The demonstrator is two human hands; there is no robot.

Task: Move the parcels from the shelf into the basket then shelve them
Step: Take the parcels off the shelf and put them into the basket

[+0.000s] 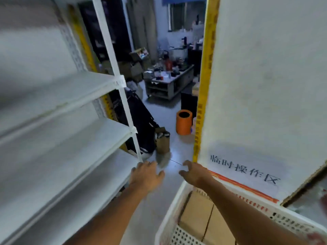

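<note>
Likely snag ahead: left hand [146, 175] spread, right hand [193, 172] loosely curled, both holding nothing; parcels [200, 214] sitting in basket [169, 214] beside bare shelf [58, 89]; motion blur risks misjudged reach.

White shelf [58, 96] tiers bare, white perforated basket [177, 206] holding cardboard parcels [200, 214]

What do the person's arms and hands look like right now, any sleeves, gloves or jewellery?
Both forearms are bare as far as the frame shows: no sleeves in view. The left hand and right hand wear no gloves. No watch or wristband shows; the picture is too blurred to rule out a ring.
</note>
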